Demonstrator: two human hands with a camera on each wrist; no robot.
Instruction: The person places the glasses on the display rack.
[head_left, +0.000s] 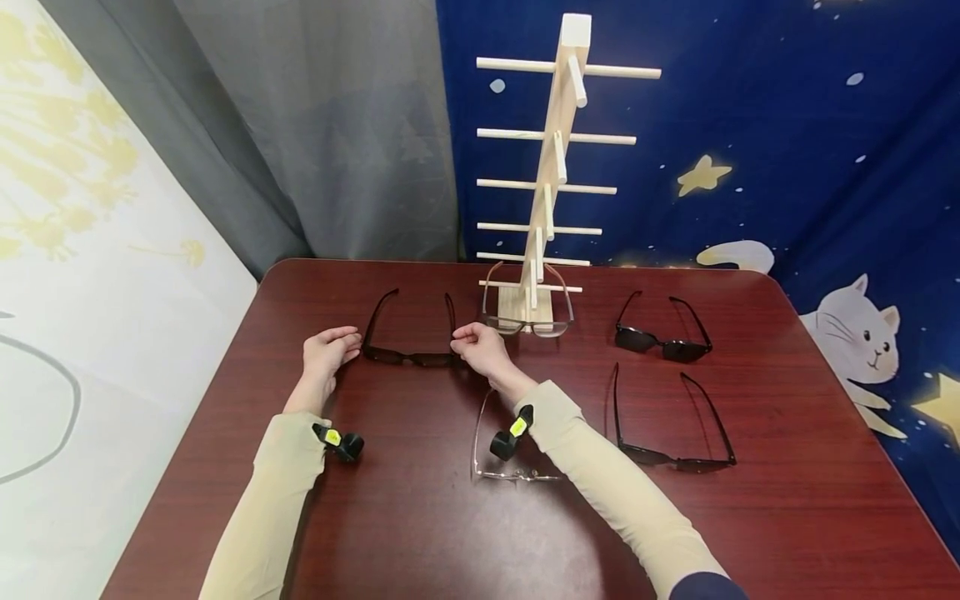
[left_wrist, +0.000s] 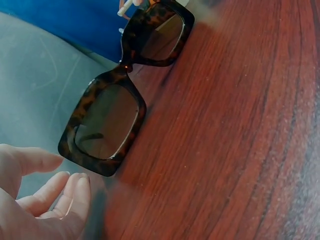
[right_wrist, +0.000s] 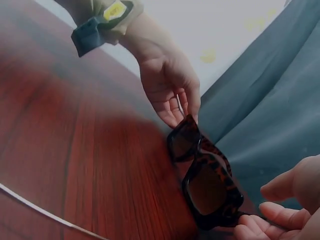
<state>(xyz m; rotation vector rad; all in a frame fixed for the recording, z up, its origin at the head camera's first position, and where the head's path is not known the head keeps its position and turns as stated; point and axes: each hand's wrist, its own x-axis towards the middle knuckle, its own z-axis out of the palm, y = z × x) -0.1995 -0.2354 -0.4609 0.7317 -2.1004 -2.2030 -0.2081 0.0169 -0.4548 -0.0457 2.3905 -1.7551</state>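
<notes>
Tortoiseshell sunglasses (head_left: 408, 357) with brown lenses stand on the table, both temples unfolded and pointing away. My left hand (head_left: 327, 354) is at their left front corner; in the left wrist view its thumb and fingers (left_wrist: 75, 197) are parted right beside the frame (left_wrist: 107, 122). At the opposite hinge is my right hand (head_left: 482, 348). The right wrist view has its thumb and fingers (right_wrist: 280, 215) apart, with the fingertips at the right temple. Clear glasses with a thin metal frame (head_left: 517, 477) lie under my right forearm, partly hidden by it.
A wooden display rack (head_left: 551, 167) with several pegs rises at the back of the table (head_left: 420, 533). Thin-framed glasses (head_left: 551, 328) rest at its base. To the right are dark half-rim sunglasses (head_left: 682, 350) and another black pair (head_left: 697, 463). Curtains (head_left: 337, 150) hang behind.
</notes>
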